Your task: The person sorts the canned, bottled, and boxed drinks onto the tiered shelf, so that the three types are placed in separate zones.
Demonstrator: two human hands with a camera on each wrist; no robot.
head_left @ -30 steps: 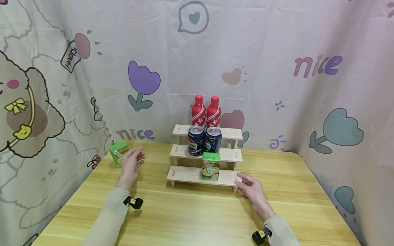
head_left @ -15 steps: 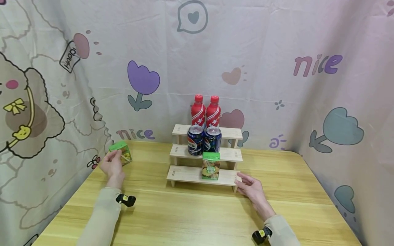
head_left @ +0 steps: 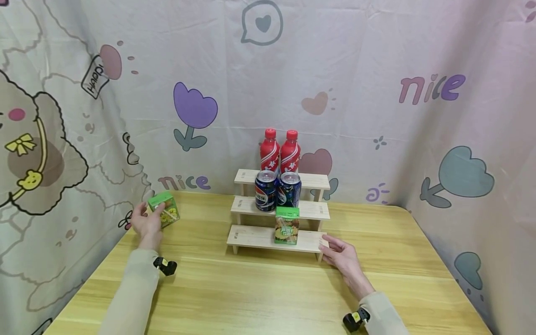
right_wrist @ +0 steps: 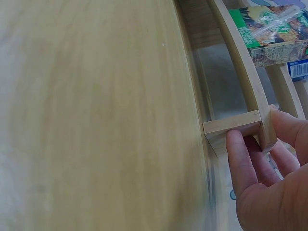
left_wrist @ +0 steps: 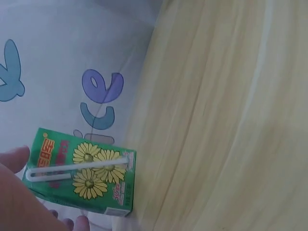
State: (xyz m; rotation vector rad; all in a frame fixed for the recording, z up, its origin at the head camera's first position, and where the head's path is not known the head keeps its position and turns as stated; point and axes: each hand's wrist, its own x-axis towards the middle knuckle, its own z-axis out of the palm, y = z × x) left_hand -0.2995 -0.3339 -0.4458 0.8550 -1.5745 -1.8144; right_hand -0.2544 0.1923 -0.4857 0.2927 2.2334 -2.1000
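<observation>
In the head view my left hand is at the near left side of a green juice box with yellow flowers and a white straw. The thumb overlaps the box's edge and the other fingers are spread apart to its left. The left wrist view shows the thumb beside the top of the juice box, with fingertips below it. My right hand grips the right end of the bottom step of a three-tier wooden stand, with fingers against its leg in the right wrist view.
Two red bottles stand on the top tier and two blue cola cans on the middle one. A second juice box is on the bottom tier. Printed curtains enclose the wooden table at the back and sides.
My left hand has moved left, across the front of the green juice box to its left side, and its fingers have spread. The right hand keeps its hold on the stand.
</observation>
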